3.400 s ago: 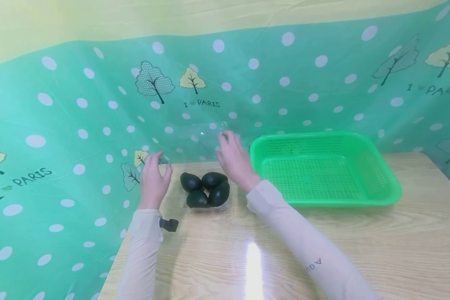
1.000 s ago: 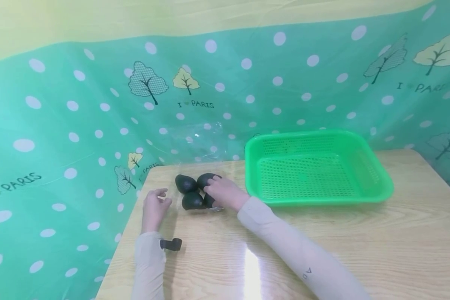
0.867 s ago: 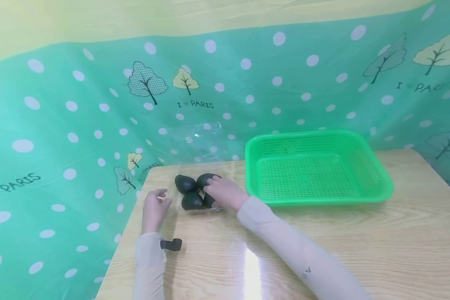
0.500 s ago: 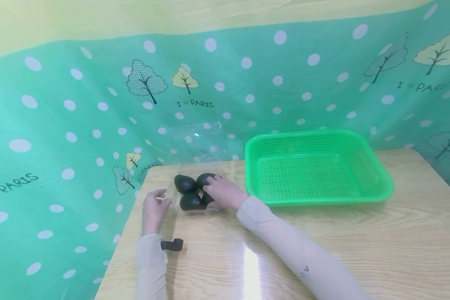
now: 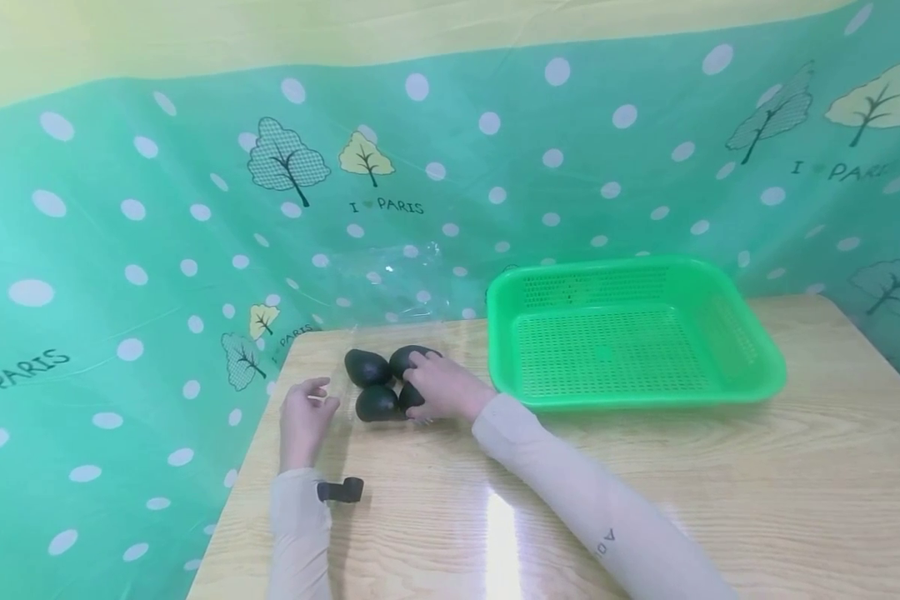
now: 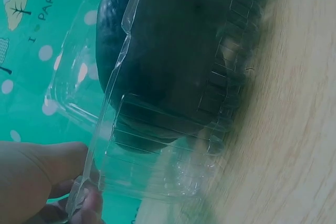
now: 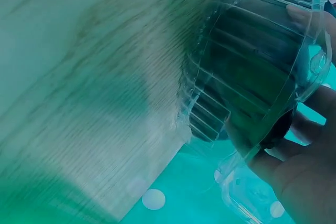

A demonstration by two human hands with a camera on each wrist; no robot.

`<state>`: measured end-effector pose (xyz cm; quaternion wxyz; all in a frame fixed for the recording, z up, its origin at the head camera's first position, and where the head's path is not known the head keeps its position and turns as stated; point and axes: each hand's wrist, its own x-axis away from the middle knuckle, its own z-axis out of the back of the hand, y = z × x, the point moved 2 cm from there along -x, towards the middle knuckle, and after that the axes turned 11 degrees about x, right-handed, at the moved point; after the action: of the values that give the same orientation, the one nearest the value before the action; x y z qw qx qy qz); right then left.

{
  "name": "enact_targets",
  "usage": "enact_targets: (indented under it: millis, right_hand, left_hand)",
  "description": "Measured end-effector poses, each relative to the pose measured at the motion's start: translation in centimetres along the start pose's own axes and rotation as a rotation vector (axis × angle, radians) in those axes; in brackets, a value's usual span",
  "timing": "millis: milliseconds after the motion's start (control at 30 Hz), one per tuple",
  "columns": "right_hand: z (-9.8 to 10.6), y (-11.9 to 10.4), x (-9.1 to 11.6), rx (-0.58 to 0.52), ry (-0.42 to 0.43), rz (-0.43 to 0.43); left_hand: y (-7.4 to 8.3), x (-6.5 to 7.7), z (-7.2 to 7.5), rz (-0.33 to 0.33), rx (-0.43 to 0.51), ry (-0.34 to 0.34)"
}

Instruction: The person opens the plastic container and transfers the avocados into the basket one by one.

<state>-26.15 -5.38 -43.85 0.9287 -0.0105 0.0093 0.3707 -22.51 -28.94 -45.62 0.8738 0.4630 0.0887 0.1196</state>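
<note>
Several dark green avocados (image 5: 367, 368) sit in a clear plastic clamshell container (image 6: 118, 145) on the left of the table. Its transparent lid (image 5: 390, 283) stands raised at the back, against the backdrop. My left hand (image 5: 305, 423) pinches the container's rim between thumb and fingers, plainest in the left wrist view. From the right, my right hand (image 5: 446, 387) reaches into the container with fingers curled round the front right avocado (image 5: 409, 398), which it partly covers. In the right wrist view, fingers (image 7: 265, 163) lie against that avocado behind the ribbed plastic wall.
A green plastic basket (image 5: 746, 392) with a perforated bottom stands right of the container, close to my right forearm. The wooden table (image 5: 570, 500) meets a green dotted backdrop (image 5: 195, 167) at the back and left. A black strap mount (image 5: 341, 490) sticks out from my left wrist.
My right hand has come down from the lid to the front right avocado. My left hand has moved nearer and lower to the rim. Over the last second, both hands have barely moved.
</note>
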Motion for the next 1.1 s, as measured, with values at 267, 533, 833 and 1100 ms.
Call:
enact_targets:
  millis: [267,533,833,1100]
  right_hand:
    - [0.2,0.2,-0.1,-0.054,0.033,-0.030]
    - [0.8,-0.6,0.0,-0.025,-0.001,-0.066]
    - [0.6,-0.9,-0.2,-0.010,0.026,-0.068]
    - [0.5,-0.7,-0.4,-0.050,0.053,-0.073]
  left_hand:
    - [-0.1,-0.3,0.2,0.013,0.042,-0.008]
    - [-0.2,-0.3,0.3,0.031,0.096,-0.016]
    - [-0.3,-0.1,0.3,0.042,0.102,-0.013]
    - [-0.4,-0.2,0.5,0.046,0.088,-0.021]
